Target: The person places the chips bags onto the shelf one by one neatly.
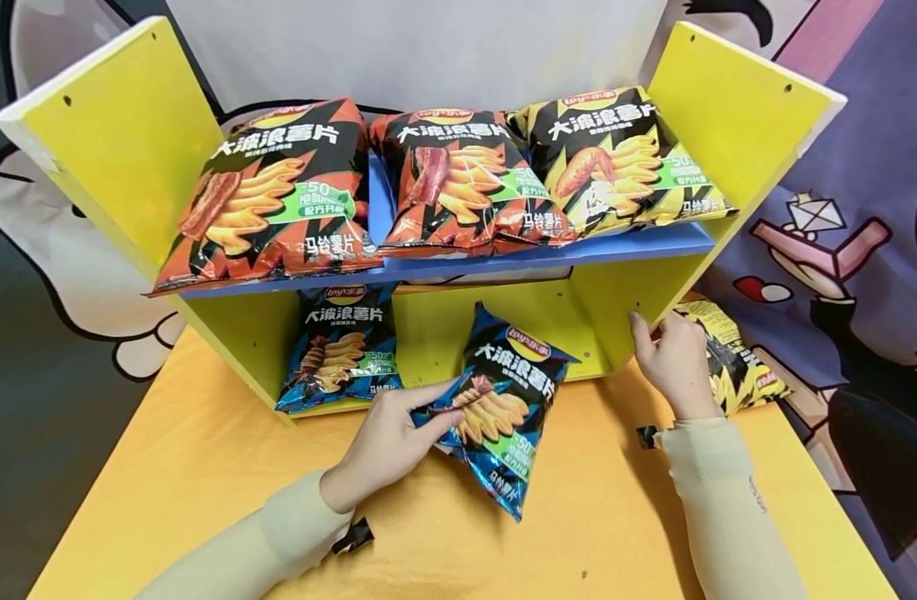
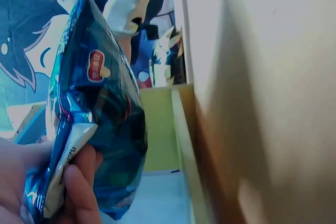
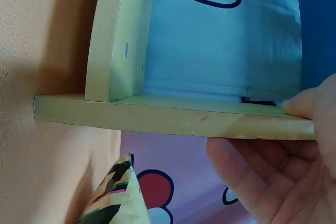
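My left hand (image 1: 391,437) pinches the left edge of a blue-and-black bag of potato chips (image 1: 507,408), held tilted in front of the shelf's lower level. In the left wrist view, thumb and fingers grip the crimped edge of this bag (image 2: 107,108). My right hand (image 1: 676,358) grips the right side panel of the yellow shelf (image 1: 736,108) below the blue board. The right wrist view has the thumb on the panel's inner face and the fingers along the outer face. Another blue chip bag (image 1: 346,350) stands at the lower left of the shelf.
On the blue upper board (image 1: 458,265) sit a red chip bag (image 1: 271,192), a second red bag (image 1: 466,183) and a yellow bag (image 1: 623,158). Another yellow bag (image 1: 736,358) lies outside the shelf on the right. An orange-yellow cloth (image 1: 226,492) covers the table.
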The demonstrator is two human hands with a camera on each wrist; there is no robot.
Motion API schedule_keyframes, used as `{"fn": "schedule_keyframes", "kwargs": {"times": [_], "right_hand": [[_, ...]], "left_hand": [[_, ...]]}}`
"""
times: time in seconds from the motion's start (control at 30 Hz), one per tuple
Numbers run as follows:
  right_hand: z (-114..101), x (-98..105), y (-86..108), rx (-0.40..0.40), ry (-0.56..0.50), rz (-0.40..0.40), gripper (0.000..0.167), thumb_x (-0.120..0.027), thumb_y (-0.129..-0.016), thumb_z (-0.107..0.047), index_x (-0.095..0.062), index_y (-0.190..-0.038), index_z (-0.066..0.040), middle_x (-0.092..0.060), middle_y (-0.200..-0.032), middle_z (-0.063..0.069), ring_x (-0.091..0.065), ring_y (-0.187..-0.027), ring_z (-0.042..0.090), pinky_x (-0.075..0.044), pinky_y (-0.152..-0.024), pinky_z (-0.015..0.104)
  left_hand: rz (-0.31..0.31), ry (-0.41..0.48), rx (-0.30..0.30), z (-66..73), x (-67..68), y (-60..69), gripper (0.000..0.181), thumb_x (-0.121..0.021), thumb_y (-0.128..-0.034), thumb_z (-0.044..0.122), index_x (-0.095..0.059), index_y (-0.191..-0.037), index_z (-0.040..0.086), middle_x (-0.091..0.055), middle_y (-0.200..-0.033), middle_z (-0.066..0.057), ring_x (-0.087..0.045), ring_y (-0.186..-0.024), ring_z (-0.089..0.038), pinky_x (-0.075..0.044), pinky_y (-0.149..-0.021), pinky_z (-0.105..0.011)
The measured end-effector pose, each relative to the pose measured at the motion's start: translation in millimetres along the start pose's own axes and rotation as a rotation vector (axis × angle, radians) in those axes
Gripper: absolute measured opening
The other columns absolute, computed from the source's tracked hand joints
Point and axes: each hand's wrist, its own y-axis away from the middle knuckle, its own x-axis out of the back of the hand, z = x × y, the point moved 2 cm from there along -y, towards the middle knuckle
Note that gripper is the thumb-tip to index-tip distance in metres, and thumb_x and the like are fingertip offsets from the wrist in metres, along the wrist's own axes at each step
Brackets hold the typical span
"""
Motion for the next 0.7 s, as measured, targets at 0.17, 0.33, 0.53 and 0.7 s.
{"fn": "schedule_keyframes", "kwargs": {"times": [0.17,0.33,0.53,0.7], "right_hand": [[2.1,-0.3,0.7,0.005,0.01,0.014,0.028,-0.065,-0.098,-0.014,-0.067,-0.076,0.003,-0.065,-0.062,0.02,-0.058,-0.052,0.038,-0.042,-0.054,0.05],[3.7,-1.6,1.0,0.009,0.014,0.014,0.03,-0.065,-0.098,-0.014,-0.064,-0.072,0.001,-0.064,-0.061,0.02,-0.058,-0.051,0.038,-0.042,-0.053,0.051],[3.2,-1.8,0.6,0.008,0.01,0.011,0.029,-0.065,-0.098,-0.014,-0.065,-0.074,0.002,-0.064,-0.06,0.02,-0.057,-0.05,0.037,-0.042,-0.053,0.049],[2.4,-1.1,0.4,0.0,0.011,0.007,0.031,-0.065,-0.098,-0.014,-0.065,-0.071,0.002,-0.064,-0.059,0.02,-0.057,-0.05,0.037,-0.042,-0.053,0.048]], "left_hand": [[0.095,-0.072,0.026,5.6,3.1,-12.4,0.045,-0.07,-0.098,0.041,-0.064,-0.141,0.031,-0.034,-0.038,0.009,-0.02,-0.028,-0.006,-0.021,-0.033,-0.021],[0.207,-0.181,0.003,7.6,5.3,-24.7,0.044,-0.072,-0.0979,0.036,-0.066,-0.14,0.024,-0.032,-0.038,0.01,-0.02,-0.028,-0.006,-0.018,-0.035,-0.021],[0.309,-0.329,-0.061,3.7,8.7,-39.3,0.045,-0.071,-0.0985,0.034,-0.067,-0.14,0.019,-0.031,-0.04,0.011,-0.018,-0.031,-0.004,-0.018,-0.037,-0.022],[0.358,-0.37,-0.09,4.2,10.8,-48.4,0.043,-0.071,-0.0985,0.03,-0.068,-0.138,0.012,-0.034,-0.041,0.009,-0.02,-0.032,-0.006,-0.019,-0.038,-0.023]]}}
